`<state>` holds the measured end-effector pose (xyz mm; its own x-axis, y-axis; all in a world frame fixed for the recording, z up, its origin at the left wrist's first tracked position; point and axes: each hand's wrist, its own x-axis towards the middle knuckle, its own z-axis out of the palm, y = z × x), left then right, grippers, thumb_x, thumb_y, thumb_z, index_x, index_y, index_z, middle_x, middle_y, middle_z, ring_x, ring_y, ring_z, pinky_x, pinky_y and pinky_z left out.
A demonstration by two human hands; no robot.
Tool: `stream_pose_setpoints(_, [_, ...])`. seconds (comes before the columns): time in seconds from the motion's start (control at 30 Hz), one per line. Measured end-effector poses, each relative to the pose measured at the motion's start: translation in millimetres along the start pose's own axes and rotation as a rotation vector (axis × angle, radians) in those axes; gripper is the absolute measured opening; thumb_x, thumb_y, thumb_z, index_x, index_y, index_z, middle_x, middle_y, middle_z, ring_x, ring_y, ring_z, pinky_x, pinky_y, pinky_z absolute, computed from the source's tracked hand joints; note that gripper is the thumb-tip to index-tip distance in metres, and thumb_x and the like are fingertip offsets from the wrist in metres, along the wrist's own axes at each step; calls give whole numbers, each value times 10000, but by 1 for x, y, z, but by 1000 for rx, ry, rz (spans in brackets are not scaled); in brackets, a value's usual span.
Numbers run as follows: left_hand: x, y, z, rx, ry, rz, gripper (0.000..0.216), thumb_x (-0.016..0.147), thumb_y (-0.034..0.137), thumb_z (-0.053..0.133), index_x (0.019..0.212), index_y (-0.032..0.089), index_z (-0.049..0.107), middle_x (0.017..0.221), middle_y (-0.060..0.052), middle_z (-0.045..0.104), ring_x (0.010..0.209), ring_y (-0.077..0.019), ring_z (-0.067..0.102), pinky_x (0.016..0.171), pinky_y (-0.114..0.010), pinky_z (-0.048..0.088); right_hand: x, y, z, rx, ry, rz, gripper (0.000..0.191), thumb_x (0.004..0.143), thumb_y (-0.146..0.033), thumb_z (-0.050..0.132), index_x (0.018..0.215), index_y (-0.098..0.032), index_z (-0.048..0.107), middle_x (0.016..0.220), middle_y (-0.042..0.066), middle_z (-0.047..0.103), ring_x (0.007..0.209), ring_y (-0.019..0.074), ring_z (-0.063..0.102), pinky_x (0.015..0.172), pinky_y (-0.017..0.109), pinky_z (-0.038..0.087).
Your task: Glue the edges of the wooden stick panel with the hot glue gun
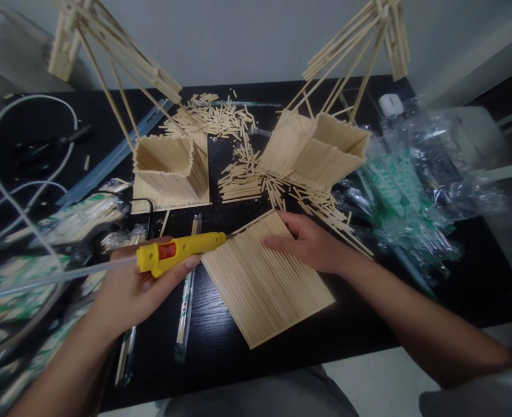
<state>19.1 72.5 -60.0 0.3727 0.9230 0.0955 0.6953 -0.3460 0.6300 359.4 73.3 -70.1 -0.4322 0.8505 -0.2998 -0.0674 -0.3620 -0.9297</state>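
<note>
My left hand [136,289] is wrapped round a yellow hot glue gun [182,250], with a clear glue stick [95,267] running out of its back. The gun's nozzle points right, at the top left edge of a flat panel of wooden sticks [267,278] laid side by side. Whether the tip touches the panel I cannot tell. My right hand [310,240] grips the panel near its upper right corner, thumb on top and fingers underneath. The panel is tilted above the dark table.
Two stick-built structures with open boxes [164,168] [325,145] stand behind. Between them lie cut stick pieces [241,182]. A blue ruler [112,153], a white cable [71,110], scissors [50,147] and wrapped sticks [186,301] are at left. Plastic wrappers [403,185] lie right on the black table [360,324].
</note>
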Motion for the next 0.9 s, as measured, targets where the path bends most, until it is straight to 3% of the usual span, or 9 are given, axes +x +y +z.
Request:
stream_pose_setpoints(0.23, [3, -1, -12, -173, -70, -141, 408, 971, 697, 779, 916, 311, 900, 808, -21, 897, 653, -273, 831, 577, -352, 698, 0, -3, -2, 84, -6, 60, 306, 881, -379, 1017, 1083, -234, 839, 1101, 26, 886, 1019, 241, 820, 986, 403, 658])
stream_pose_setpoints(0.33, [3, -1, -17, -291, -99, -269, 415, 940, 689, 809, 814, 295, 844, 533, 12, 713, 446, -221, 667, 400, -320, 560, 0, -4, -3, 132, -24, 100, 310, 865, -360, 1032, 1065, -225, 837, 1055, 23, 884, 966, 221, 821, 923, 364, 660])
stream_pose_setpoints(0.43, [2, -3, -18, -396, -141, -337, 477, 970, 708, 749, 750, 289, 812, 492, -8, 664, 363, -190, 552, 326, -324, 446, 0, -4, -4, 156, -58, 149, 312, 847, -361, 1047, 1026, -216, 837, 988, 15, 876, 899, 203, 817, 862, 330, 655])
stream_pose_setpoints(0.57, [1, -7, -13, -471, -201, -356, 518, 992, 706, 721, 753, 257, 814, 567, -44, 729, 385, -165, 553, 362, -301, 468, -1, -5, -4, 152, -76, 195, 363, 790, -362, 1084, 1011, -201, 845, 965, 11, 872, 861, 188, 802, 797, 289, 631])
stream_pose_setpoints(0.9, [8, 1, -19, -529, -396, -268, 441, 1030, 534, 737, 737, 214, 816, 441, 45, 568, 366, -95, 499, 363, -179, 350, -2, -6, -8, 120, -139, 187, 304, 813, -325, 1070, 1012, -209, 871, 969, -3, 874, 895, 174, 790, 805, 256, 605])
